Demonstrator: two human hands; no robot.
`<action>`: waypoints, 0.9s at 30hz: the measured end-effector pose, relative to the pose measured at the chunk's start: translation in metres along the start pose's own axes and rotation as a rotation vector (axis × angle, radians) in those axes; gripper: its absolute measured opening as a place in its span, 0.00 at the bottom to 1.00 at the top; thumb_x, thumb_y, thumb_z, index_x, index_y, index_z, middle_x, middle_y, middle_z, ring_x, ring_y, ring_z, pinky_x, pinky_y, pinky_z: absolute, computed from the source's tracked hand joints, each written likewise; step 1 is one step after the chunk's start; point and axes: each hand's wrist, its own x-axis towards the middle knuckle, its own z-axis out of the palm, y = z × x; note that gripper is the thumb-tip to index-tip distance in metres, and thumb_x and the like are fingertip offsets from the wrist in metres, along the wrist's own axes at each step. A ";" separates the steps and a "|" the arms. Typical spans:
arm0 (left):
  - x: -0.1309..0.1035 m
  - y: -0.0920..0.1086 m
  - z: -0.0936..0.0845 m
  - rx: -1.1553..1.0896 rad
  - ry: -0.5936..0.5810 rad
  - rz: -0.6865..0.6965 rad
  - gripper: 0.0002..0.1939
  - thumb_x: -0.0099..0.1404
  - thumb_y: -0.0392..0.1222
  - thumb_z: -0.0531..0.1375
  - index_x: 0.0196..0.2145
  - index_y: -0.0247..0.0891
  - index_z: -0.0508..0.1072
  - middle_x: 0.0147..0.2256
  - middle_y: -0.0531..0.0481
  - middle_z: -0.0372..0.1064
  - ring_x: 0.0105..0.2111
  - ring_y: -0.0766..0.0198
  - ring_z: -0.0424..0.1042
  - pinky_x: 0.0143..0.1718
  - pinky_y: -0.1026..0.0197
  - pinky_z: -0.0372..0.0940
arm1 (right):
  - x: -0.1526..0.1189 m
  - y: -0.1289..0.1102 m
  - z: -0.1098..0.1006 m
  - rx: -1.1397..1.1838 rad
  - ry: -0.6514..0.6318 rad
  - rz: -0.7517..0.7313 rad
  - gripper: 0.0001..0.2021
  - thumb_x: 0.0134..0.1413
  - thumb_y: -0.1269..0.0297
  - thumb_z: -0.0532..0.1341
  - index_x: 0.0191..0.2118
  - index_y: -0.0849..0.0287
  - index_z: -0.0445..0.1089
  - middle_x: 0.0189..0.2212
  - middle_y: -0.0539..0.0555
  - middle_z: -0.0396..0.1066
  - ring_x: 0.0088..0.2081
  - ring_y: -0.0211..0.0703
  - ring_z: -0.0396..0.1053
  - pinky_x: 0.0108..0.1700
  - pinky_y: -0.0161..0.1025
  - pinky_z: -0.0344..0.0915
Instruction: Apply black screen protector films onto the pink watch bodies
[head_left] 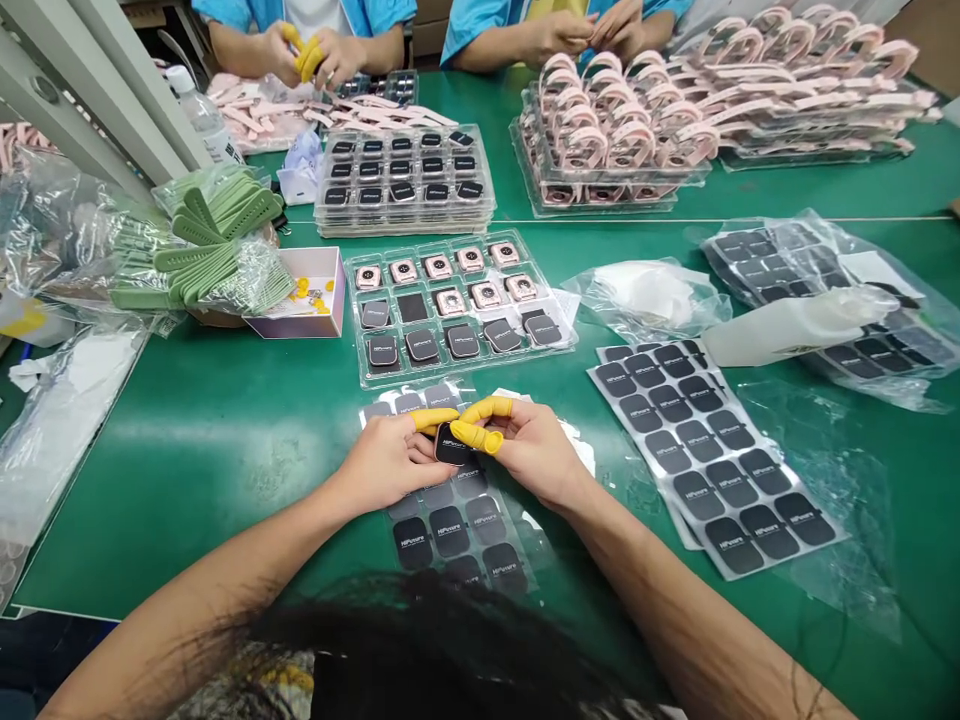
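Note:
A watch body (452,446) with a black face marked HiFuture is held between both hands above a sheet of black stickers (450,530). My left hand (394,455) grips it from the left, with yellow covers on some fingers. From the right, my right hand (525,440) pinches its top edge and face with yellow-covered thumb and finger. Just beyond the hands lies a clear tray (364,375); its far compartments hold pink watch bodies (437,266), and the near row holds black-faced pieces (462,341).
Sticker sheets (712,450) and a plastic bottle (795,325) lie at right. A small box (322,310) and green straps (217,240) stand left. Stacked trays (405,215) and pink-strapped watches (615,130) are farther back. Two people's hands work across the table (225,400).

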 end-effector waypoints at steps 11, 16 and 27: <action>0.000 -0.001 -0.001 0.035 0.018 -0.015 0.36 0.54 0.39 0.76 0.62 0.37 0.80 0.25 0.57 0.77 0.26 0.64 0.77 0.30 0.63 0.71 | -0.003 -0.006 0.003 0.039 0.020 0.047 0.29 0.29 0.38 0.85 0.32 0.55 0.83 0.32 0.54 0.82 0.36 0.47 0.78 0.42 0.45 0.78; -0.001 0.001 -0.001 0.034 0.020 -0.034 0.35 0.54 0.39 0.76 0.60 0.37 0.81 0.28 0.53 0.81 0.29 0.61 0.81 0.31 0.62 0.72 | -0.002 -0.005 0.003 0.033 0.030 0.036 0.28 0.30 0.39 0.85 0.32 0.55 0.82 0.32 0.53 0.81 0.35 0.46 0.78 0.42 0.45 0.78; 0.000 0.000 -0.001 0.040 0.013 -0.040 0.34 0.55 0.39 0.76 0.60 0.37 0.81 0.28 0.54 0.81 0.29 0.61 0.81 0.31 0.62 0.72 | -0.002 -0.006 0.004 0.038 0.030 0.036 0.27 0.31 0.42 0.85 0.33 0.55 0.82 0.30 0.52 0.80 0.33 0.43 0.76 0.37 0.41 0.74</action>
